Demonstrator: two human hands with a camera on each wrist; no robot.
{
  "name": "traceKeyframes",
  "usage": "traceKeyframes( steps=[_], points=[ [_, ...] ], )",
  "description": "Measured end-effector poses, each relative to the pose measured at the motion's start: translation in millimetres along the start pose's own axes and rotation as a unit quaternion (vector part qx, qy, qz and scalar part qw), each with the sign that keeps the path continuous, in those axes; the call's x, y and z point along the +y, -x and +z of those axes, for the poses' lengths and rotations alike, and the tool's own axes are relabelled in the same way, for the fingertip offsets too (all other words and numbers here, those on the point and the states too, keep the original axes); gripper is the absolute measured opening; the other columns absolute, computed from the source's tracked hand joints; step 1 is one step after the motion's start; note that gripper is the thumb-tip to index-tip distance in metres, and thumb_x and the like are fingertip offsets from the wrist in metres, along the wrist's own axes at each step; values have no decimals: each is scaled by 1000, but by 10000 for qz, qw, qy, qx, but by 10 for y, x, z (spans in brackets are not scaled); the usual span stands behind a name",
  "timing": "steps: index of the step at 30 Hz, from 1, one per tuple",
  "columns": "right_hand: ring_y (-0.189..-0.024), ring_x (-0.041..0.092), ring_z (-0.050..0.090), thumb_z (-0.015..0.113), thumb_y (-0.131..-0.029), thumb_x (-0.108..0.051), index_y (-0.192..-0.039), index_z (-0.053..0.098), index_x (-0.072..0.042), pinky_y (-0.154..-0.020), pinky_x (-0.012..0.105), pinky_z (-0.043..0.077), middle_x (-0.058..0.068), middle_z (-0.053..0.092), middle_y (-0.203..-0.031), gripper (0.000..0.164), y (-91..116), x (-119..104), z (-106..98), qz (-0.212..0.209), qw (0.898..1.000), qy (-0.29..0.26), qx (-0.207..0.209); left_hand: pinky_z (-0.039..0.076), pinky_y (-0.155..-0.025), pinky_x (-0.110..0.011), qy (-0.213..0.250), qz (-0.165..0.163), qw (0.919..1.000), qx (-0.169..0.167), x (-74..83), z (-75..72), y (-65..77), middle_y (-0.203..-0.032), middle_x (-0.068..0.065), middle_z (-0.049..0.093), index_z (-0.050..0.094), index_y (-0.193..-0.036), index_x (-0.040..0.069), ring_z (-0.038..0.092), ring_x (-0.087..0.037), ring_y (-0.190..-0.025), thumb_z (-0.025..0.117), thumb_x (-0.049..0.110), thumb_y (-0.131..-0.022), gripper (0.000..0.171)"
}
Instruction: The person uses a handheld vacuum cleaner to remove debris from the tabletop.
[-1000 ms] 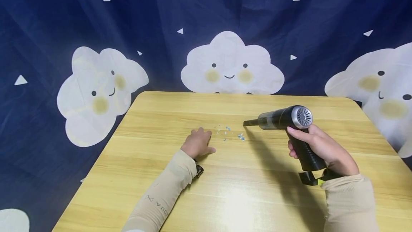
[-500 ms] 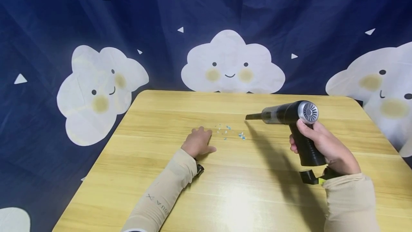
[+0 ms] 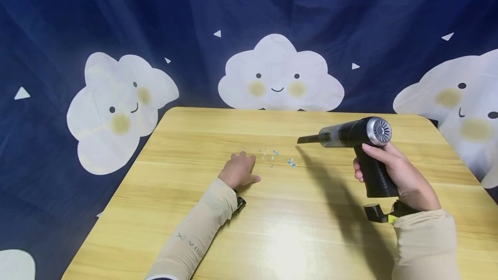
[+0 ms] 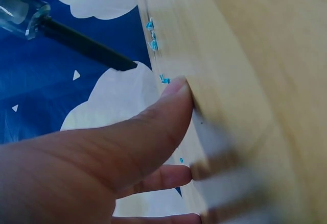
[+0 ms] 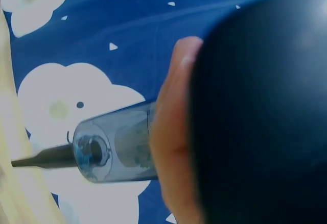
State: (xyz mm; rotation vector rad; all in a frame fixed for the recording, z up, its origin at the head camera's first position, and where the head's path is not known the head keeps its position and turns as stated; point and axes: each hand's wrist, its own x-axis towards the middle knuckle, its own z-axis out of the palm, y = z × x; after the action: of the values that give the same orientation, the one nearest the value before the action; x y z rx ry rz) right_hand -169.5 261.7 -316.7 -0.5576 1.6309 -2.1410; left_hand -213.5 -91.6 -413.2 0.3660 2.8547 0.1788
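Observation:
My right hand [image 3: 404, 176] grips the black handle of a handheld vacuum cleaner [image 3: 354, 135], held up over the right half of the table. Its narrow black nozzle [image 3: 309, 139] points left, raised above the tabletop, with a clear dust cup [image 5: 115, 145] behind it. Bits of blue and white stuff show inside that cup in the right wrist view. On the wood lie small blue and white scraps [image 3: 292, 163], scattered between the nozzle and my left hand [image 3: 239, 171]. That hand rests on the table with fingers spread, its fingertips touching the surface beside the scraps.
The wooden table [image 3: 194, 237] has rounded far corners. Right behind its far edge hangs a dark blue curtain [image 3: 186, 20] printed with white smiling clouds and triangles. A black wrist strap mount [image 3: 377, 213] sits under the right hand.
My right hand has lifted the vacuum cleaner slightly and moved it a little to the right, away from the scraps. The left hand stays in place on the table.

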Motion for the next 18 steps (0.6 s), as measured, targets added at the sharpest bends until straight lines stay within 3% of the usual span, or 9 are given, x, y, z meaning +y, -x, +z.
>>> traceKeyframes(
  steps=[4, 11, 18],
  points=[
    [-60, 19, 64, 32, -104, -8, -127, 39, -15, -56, 30, 58, 9, 64, -74, 25, -26, 8, 4, 79, 9994, 197, 265, 52, -82, -51, 6, -2, 10000, 12, -4, -5, 4, -128, -22, 50, 49, -133, 9, 49, -43, -109, 69, 51, -81, 69],
    [-61, 19, 64, 32, -104, -8, -124, 40, -14, -56, 30, 58, 9, 63, -73, 22, -51, 29, 6, 157, 9994, 101, 278, 52, -81, -51, 19, -4, 10000, 14, -6, -2, 13, -128, -22, 50, 49, -133, 10, 49, -43, -109, 68, 51, -82, 68],
    [-59, 18, 64, 35, -104, -10, -123, 39, -15, -54, 29, 57, 8, 64, -72, 20, -53, 39, 15, 196, 9980, 338, 489, 53, -81, -51, -33, 19, 10000, 24, -5, 1, 12, -128, -22, 51, 50, -132, 9, 50, -42, -108, 68, 51, -82, 68]
  ],
)
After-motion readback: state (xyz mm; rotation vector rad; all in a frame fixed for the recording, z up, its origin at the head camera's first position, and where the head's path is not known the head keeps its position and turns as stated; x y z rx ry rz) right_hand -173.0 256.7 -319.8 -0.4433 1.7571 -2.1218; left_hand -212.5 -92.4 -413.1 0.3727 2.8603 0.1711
